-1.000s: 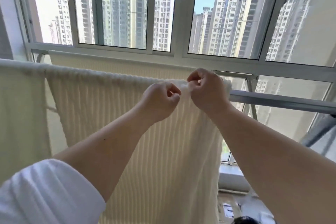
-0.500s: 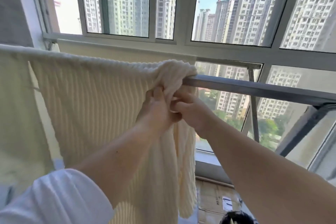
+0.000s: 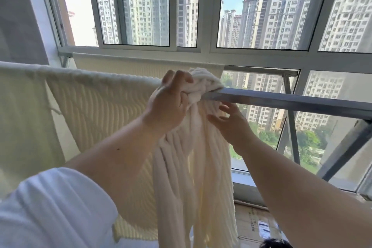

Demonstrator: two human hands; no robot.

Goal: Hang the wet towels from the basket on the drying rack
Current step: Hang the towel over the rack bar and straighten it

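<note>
A cream ribbed towel hangs over the grey metal rail of the drying rack. Its right end is bunched into a thick wad on the rail. My left hand grips that wad from the left, fingers curled over the top of it. My right hand is just below the rail, fingers spread and touching the gathered folds that hang down. A second cream towel hangs at the far left of the same rail. The basket is out of view.
A further towel hangs on a back rail under the window frame. The rack's grey support strut slants down at right. Cardboard boxes lie on the floor below. High-rise buildings fill the window.
The towel's right edge, spread flat a second ago, is now gathered leftward into a wad. My left hand rose onto it; my right hand let go and opened below the rail.
</note>
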